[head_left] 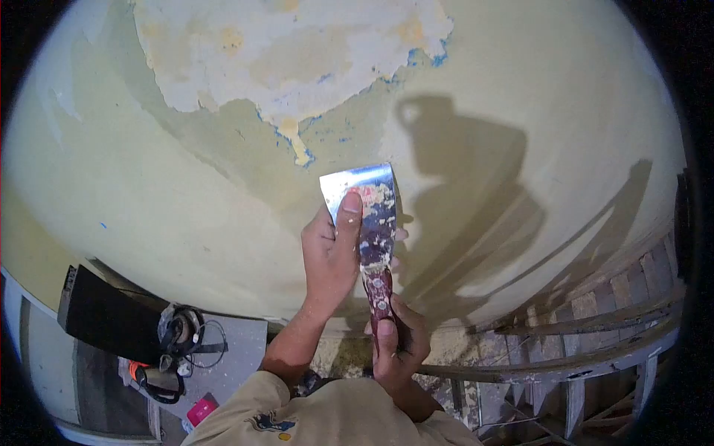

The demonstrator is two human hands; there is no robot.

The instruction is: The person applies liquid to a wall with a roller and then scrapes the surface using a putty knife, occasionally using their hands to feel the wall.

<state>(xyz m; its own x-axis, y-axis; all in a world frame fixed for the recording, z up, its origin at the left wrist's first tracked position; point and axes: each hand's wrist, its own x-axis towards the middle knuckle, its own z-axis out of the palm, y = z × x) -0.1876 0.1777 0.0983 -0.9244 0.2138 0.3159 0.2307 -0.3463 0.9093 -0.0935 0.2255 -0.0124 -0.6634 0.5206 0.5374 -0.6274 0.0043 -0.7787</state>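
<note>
A putty knife [378, 223] with a wide metal blade and a dark red riveted handle is held upright in front of the wall. Dried paint or filler flecks cling to its blade. My left hand [332, 249] grips the blade, thumb pressed on its face and fingers behind it. Lower down, my right hand [400, 346] is closed round the handle with the thumb along it. Above the blade, the greenish wall [245, 193] has a large pale stripped patch [297, 59] with ragged edges and blue traces.
At lower left, a dark panel [111, 316] stands by a coil of cable [181, 327] and an orange-and-black item [152, 379] on a grey surface. A pink object [201, 409] lies nearby. Wooden rails [550, 368] run along the lower right. Shadows fall across the wall.
</note>
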